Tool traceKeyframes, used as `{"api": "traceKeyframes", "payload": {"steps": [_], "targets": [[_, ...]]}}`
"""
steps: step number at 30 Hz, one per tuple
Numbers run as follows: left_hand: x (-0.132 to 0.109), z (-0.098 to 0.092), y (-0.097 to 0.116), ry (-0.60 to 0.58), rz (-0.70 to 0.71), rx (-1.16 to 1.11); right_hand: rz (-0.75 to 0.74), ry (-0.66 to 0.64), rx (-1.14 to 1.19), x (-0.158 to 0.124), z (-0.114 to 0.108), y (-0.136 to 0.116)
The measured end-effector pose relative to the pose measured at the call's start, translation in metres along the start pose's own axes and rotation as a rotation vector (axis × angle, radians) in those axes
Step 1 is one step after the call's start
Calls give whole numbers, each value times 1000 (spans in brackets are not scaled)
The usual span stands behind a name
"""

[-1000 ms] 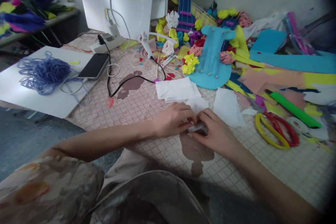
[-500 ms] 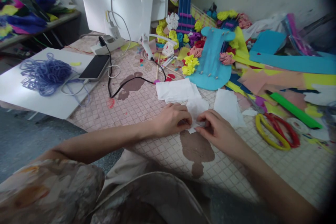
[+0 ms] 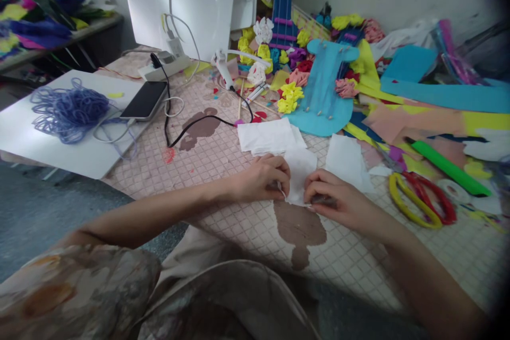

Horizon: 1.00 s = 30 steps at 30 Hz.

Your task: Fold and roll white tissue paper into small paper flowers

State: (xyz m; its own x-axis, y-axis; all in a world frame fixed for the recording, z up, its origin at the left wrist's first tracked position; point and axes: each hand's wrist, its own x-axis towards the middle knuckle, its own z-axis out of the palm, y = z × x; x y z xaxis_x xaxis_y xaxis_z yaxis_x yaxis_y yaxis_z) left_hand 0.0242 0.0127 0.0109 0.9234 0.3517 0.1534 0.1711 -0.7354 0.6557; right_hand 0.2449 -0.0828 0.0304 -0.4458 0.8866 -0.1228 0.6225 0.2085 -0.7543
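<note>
A small sheet of thin white paper (image 3: 299, 175) lies on the table between my hands, its near edge slightly folded or curled. My left hand (image 3: 265, 178) pinches the near left corner of this sheet. At the near right corner, my right hand (image 3: 332, 194) has its fingers closed on the edge. Just beyond is a stack of white paper pieces (image 3: 266, 135), and more white paper (image 3: 346, 164) lies to the right of my right hand.
Yellow-and-red-handled scissors (image 3: 422, 199) and a green cutter (image 3: 448, 166) lie at right. Behind stand a blue cut-out shape (image 3: 323, 90) and crumpled paper flowers (image 3: 290, 98). A glue gun (image 3: 223, 69), its black cord, a phone (image 3: 144, 100) and purple yarn (image 3: 71, 111) are at left.
My hands have moved apart along the sheet's near edge, the right one going right and slightly nearer. More of the white paper shows flat between them.
</note>
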Motion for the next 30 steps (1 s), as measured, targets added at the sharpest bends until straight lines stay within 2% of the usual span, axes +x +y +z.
{"api": "traceKeyframes", "payload": {"steps": [3, 9, 17, 21, 26, 30], "targets": [[-1, -5, -1, -54, 26, -11, -23, 2, -21, 1, -1, 2], [2, -6, -1, -79, 25, 18, -42, 74, -91, 6, 4, 5], [8, 0, 4, -43, -20, 46, -44, 182, -191, 11, 15, -1], [10, -1, 0, -17, -20, 16, -38, 184, -193, 11, 16, -2], [12, -3, -7, -39, 53, -23, -18, 169, -181, 11, 14, -1], [13, 1, -2, -7, 11, 12, -20, 195, -200, 13, 17, 1]]}}
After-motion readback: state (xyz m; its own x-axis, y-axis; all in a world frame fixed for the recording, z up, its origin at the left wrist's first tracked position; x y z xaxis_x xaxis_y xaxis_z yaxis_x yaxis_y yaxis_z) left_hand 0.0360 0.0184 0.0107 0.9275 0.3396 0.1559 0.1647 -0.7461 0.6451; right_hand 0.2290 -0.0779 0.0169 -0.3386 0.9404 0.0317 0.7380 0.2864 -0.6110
